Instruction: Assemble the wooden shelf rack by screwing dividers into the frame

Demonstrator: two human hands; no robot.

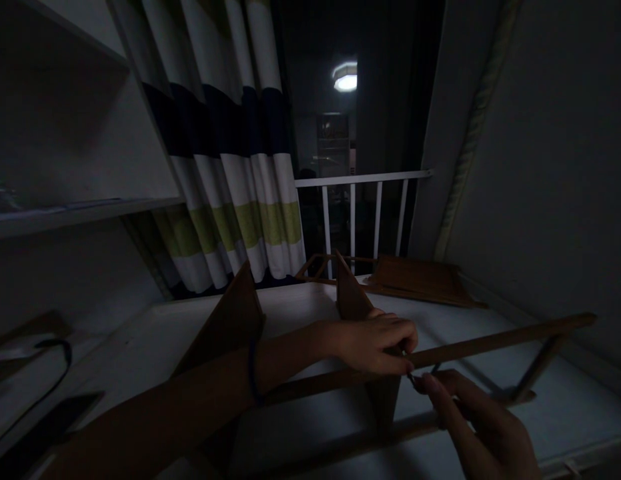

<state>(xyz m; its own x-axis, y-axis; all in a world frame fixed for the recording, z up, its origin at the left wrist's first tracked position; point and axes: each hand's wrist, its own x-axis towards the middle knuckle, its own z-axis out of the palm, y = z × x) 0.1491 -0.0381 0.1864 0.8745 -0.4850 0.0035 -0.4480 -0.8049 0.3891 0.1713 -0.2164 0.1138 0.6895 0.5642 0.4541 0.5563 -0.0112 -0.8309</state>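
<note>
A brown wooden frame (485, 343) with long rails and upright boards lies across the white surface. My left hand (377, 341) reaches over it from the left, fingers curled at the spot where a rail meets an upright board (351, 293). Its thumb tip is close to a small, dark, bent metal piece that looks like a hex key (415, 381). My right hand (485, 423), lower right, pinches this key between thumb and forefinger just under the rail. Dim light hides where the key's tip sits.
Another upright board (225, 320) stands to the left. Wooden panels (415, 277) lie at the back by a white railing (363, 179). A striped curtain (230, 180) hangs behind. At left are a shelf (90, 212), a black cable (67, 353) and a dark flat object (55, 423).
</note>
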